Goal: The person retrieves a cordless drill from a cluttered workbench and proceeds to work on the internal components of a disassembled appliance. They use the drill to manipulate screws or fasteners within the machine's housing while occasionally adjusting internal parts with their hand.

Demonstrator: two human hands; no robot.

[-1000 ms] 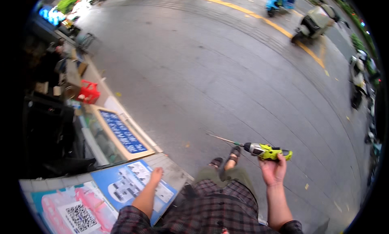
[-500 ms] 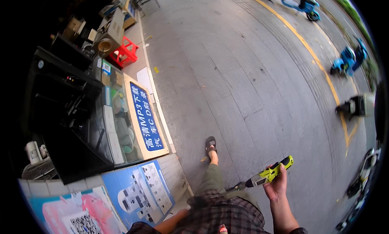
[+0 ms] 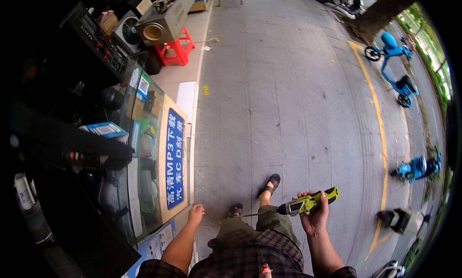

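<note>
My right hand [image 3: 315,218] grips a yellow-green cordless drill [image 3: 308,203] with a long thin bit pointing left, over my legs. My left hand [image 3: 196,214] hangs with loose fingers beside the edge of a glass display counter [image 3: 144,181], holding nothing. Whether it touches the counter I cannot tell. My sandalled feet [image 3: 269,184] stand on the grey paved sidewalk [image 3: 288,100].
A blue sign board [image 3: 174,157] leans on the counter front. A red plastic stool [image 3: 175,49] with a metal box stands further ahead on the left. Blue scooters [image 3: 397,71] are parked at the right, past a yellow line [image 3: 378,119]. Dark shelves of electronics fill the left.
My view has swung left along the sidewalk, so the counter and sign now fill the left. My left hand came off the poster surface. The drill stays in my right hand.
</note>
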